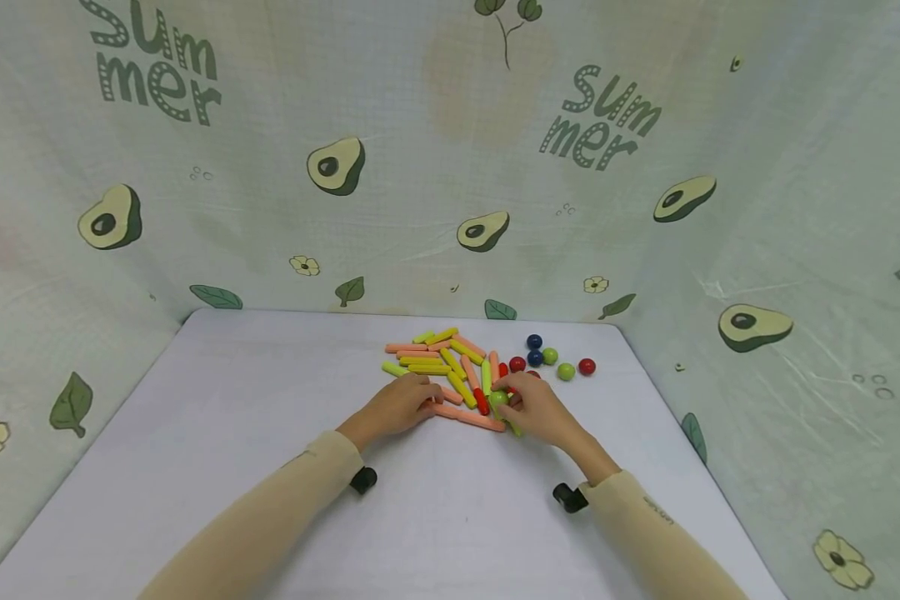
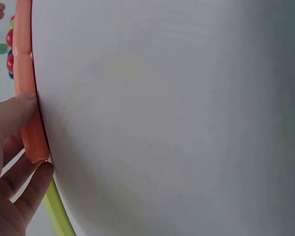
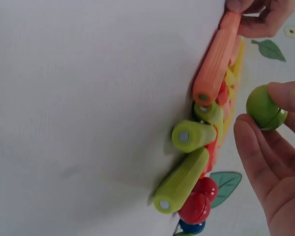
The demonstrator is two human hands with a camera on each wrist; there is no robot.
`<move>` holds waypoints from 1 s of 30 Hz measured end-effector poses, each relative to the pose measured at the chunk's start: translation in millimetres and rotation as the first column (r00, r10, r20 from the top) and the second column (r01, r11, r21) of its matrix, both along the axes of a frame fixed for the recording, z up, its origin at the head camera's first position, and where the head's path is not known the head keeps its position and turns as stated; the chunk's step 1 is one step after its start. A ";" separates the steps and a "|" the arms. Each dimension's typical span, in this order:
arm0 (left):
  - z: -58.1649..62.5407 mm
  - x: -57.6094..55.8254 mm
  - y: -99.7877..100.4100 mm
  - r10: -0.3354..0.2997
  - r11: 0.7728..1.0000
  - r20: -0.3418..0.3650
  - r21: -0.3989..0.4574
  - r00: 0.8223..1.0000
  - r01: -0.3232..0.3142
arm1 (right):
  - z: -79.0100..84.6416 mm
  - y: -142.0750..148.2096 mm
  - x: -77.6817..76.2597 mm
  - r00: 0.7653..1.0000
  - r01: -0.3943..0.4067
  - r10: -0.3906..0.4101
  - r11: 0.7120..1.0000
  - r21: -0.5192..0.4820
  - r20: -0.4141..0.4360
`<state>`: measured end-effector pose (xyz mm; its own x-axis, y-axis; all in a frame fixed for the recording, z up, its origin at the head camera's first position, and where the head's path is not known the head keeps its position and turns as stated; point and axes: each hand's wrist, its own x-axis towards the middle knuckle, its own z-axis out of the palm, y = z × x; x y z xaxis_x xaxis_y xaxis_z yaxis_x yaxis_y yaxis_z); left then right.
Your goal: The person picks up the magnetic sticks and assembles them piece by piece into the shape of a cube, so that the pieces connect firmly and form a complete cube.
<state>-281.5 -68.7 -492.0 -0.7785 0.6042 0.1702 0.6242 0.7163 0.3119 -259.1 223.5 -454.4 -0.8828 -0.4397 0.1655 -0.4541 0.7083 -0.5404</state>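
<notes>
My left hand (image 1: 401, 404) pinches the end of a salmon-coloured fluted rod (image 2: 33, 132), with the thumb on its upper side and fingers at its end. That rod joins another salmon rod (image 2: 23, 27) end to end along the table. A green ball (image 3: 260, 105) is held between the thumb and fingers of my right hand (image 1: 540, 408), raised above the rods. Just below it lie light-green rods (image 3: 182, 179) with grey discs in their ends. Red rods (image 1: 481, 401) and yellow rods (image 1: 461, 389) lie between the hands.
Red balls (image 1: 587, 366), green balls (image 1: 566, 372) and dark blue balls (image 1: 535, 342) lie at the right of the rods. More salmon and yellow rods (image 1: 428, 369) are spread behind the left hand. A printed cloth (image 1: 420, 167) hangs around the white table (image 1: 270, 375).
</notes>
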 end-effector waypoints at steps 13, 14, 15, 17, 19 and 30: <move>0.1 0.6 0.0 0.007 1.000 0.010 0.018 1.000 -0.007 | -12.0 -30.9 12.0 0.992 -0.098 0.102 0.993 -0.060 0.071; 0.4 1.0 0.2 0.006 1.000 0.008 0.017 1.000 -0.006 | -13.5 -31.8 11.7 0.991 -0.104 0.108 0.993 -0.059 0.074; 0.8 1.6 0.2 0.005 1.000 0.008 0.017 1.000 -0.005 | -15.0 -32.5 11.1 0.991 -0.110 0.114 0.992 -0.057 0.074; 1.0 2.3 -0.2 0.005 1.000 0.013 0.013 1.000 -0.005 | -17.4 -33.8 9.7 0.989 -0.117 0.121 0.992 -0.054 0.080; 0.8 2.5 -0.9 0.005 1.000 0.016 0.005 1.000 -0.005 | -18.4 -34.6 8.6 0.988 -0.121 0.125 0.991 -0.053 0.087; -0.8 2.5 -14.8 -0.075 0.997 0.011 0.029 0.997 0.075 | -17.3 -37.4 8.4 0.990 -0.097 0.097 0.995 -0.008 0.106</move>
<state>-279.1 -83.5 -492.7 -0.7330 0.6562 0.1791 0.6721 0.6582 0.3391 -250.6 186.1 -471.7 -0.8488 -0.5235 0.0742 -0.4601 0.6623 -0.5913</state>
